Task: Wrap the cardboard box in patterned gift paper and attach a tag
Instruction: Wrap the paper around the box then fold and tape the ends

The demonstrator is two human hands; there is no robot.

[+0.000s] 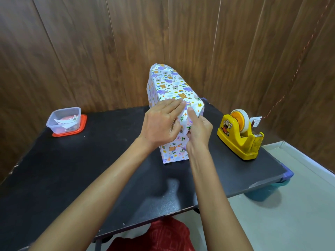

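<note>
Standing upright near the middle of the table (72,169), toward its far edge, the box (172,87) is showing only its glossy white gift paper (181,153), printed with small bears, elephants, rainbows and stars; the cardboard underneath is staying hidden. The paper is lying smooth along the long top face and bunching into creased folds at the near end. The left hand (159,124) is lying over the near top edge, its fingers straight and pressed together, flattening the paper there. The right hand (198,129) is pinching a folded flap on the near end face between its raised thumb and curled fingers. The table is showing a matte black top with worn, chipped edges. To the right, a chunky yellow plastic tape dispenser (239,140) with a cartoon sticker is carrying a pale tape roll (243,116) on an orange hub. To the left, a clear square plastic container (63,120) is sitting on its red lid (83,124) and holding paper scraps. Counting: one wrapped box, one dispenser with one roll, one container, two hands.
</note>
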